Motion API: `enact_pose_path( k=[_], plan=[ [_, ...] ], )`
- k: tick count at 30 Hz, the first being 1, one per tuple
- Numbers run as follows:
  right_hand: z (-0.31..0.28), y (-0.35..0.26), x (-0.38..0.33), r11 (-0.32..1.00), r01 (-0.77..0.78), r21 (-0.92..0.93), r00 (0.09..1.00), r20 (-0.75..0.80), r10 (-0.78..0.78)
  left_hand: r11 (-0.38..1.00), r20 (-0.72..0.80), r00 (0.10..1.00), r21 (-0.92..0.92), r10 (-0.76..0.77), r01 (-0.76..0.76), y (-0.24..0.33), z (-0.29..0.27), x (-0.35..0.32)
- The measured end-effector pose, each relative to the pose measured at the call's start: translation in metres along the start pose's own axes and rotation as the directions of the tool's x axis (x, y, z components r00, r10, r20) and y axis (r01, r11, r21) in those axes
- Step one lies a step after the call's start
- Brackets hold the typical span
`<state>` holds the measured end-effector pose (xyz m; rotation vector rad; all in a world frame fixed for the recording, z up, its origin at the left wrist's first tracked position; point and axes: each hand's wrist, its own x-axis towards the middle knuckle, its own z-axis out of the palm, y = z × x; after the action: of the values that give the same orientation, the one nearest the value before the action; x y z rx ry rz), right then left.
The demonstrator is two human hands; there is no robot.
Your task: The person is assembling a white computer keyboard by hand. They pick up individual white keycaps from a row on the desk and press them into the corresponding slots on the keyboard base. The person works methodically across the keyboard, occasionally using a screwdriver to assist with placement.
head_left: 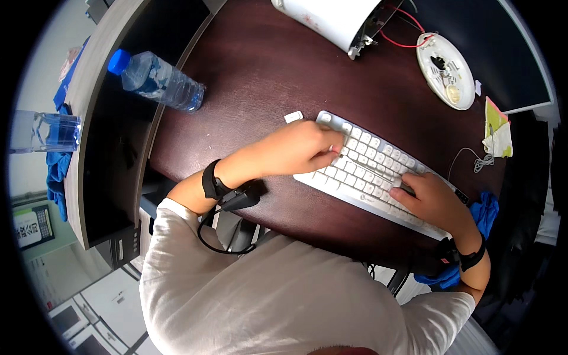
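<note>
A white keyboard [364,171] lies at an angle on the dark red-brown desk, many of its keys in place. My left hand [310,148] is closed over the keyboard's left part, fingertips pinched at the keys; a small reddish bit shows there, but what they hold is hidden. From those fingertips a thin grey rod-shaped tool [370,168] seems to run across the keys toward my right hand [423,198]. Thumb and fingers of the right hand close around its dark end, low over the keyboard's right part. A loose white keycap [293,117] rests on the desk beyond my left hand.
A blue-capped water bottle [163,83] lies toward the left shelf [112,148]. At the back are a white appliance housing [331,21] and a white oval part [444,71] joined by red wire. A monitor [491,47], coiled cable [484,161] and blue cloth [485,213] occupy the right.
</note>
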<state>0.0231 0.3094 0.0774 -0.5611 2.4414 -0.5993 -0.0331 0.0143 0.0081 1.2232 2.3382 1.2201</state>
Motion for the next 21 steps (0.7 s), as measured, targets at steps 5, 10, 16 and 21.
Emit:
enact_pose_path(
  k=[5, 10, 16, 21],
  plan=[
    [-0.011, -0.007, -0.005, 0.998, -0.069, -0.001, 0.996, 0.061, 0.069, 0.996, -0.001, 0.997, -0.050, -0.080, 0.080, 0.000, -0.009, -0.001],
    [-0.022, -0.019, -0.009, 0.991, -0.098, -0.094, 0.992, 0.075, 0.105, 0.999, -0.020, 0.999, -0.006, -0.044, 0.044, -0.002, -0.008, -0.001],
    [-0.022, -0.034, -0.011, 0.981, -0.070, -0.183, 0.996, 0.047, 0.079, 0.999, 0.002, 0.999, 0.007, -0.039, 0.039, -0.003, -0.008, 0.000],
    [-0.026, -0.054, -0.010, 0.945, 0.003, -0.327, 1.000, 0.007, -0.001, 0.999, 0.002, 0.999, 0.006, -0.039, 0.039, -0.003, -0.007, 0.000]
  ],
)
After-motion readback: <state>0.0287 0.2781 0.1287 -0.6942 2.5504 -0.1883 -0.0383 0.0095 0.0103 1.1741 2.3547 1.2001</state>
